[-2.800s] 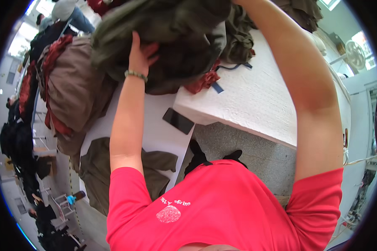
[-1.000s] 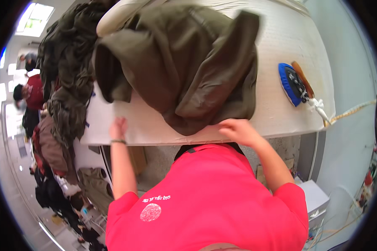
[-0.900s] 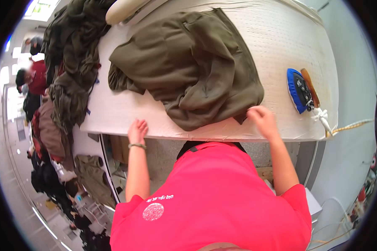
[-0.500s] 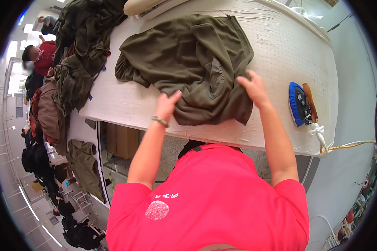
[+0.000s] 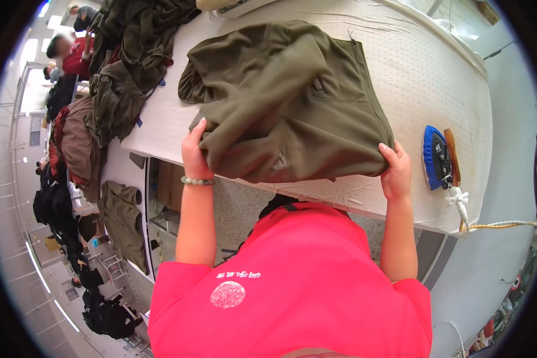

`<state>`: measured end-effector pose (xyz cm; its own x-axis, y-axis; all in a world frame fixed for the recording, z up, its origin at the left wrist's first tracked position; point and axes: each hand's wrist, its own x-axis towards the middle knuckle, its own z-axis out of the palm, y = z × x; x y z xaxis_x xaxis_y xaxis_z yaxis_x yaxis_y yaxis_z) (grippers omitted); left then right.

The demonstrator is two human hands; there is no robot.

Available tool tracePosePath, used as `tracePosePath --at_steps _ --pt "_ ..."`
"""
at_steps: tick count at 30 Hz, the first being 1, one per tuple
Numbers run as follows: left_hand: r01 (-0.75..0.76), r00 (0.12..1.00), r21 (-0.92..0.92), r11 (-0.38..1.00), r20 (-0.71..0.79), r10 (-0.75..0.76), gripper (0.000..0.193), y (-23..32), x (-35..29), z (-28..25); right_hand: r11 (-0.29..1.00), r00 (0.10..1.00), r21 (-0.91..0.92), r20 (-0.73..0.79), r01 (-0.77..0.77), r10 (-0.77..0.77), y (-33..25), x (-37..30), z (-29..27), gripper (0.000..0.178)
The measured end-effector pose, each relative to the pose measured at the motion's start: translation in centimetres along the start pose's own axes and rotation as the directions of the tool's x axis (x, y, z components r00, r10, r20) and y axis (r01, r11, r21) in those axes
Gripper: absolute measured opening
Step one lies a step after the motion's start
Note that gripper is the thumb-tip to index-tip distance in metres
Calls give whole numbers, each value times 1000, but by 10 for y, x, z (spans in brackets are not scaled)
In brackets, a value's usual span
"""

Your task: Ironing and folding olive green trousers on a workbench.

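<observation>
An olive-green jacket (image 5: 292,107) lies spread on the padded white ironing table (image 5: 411,77), its near edge at the table's front. A zip seems to run down its right side, and a small shiny patch shows near the bottom. My left hand (image 5: 196,152), below which a beaded bracelet circles the wrist, is closed on the garment's near left corner. At the near right corner my right hand (image 5: 397,170) pinches the cloth, thumb on top. Folds hide some of my fingertips.
An iron (image 5: 437,158) with a blue cover and brown handle rests at the table's right, its cord (image 5: 501,225) trailing off right. A heap of olive garments (image 5: 122,77) hangs over the far left. Under the table stands a cardboard box (image 5: 169,185). Another person (image 5: 71,53) is far left.
Both hands have taken hold of the jacket's near corners and moved apart. Its front part is now spread wider and flatter, and a sleeve-like fold lies across the middle.
</observation>
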<state>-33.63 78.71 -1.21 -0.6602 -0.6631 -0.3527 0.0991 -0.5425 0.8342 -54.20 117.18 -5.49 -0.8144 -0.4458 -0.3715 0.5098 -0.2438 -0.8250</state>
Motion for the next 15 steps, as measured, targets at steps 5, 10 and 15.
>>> tracePosePath --at_steps 5,10,15 --pt "-67 996 26 997 -53 68 31 29 3 35 993 991 -20 62 -120 121 10 14 13 35" --pt "-632 774 275 725 266 574 30 143 43 125 955 938 -296 332 6 97 10 7 83 38" --pt "-888 275 450 -96 687 673 30 259 -8 192 965 972 -119 20 233 -232 -92 -1 70 35"
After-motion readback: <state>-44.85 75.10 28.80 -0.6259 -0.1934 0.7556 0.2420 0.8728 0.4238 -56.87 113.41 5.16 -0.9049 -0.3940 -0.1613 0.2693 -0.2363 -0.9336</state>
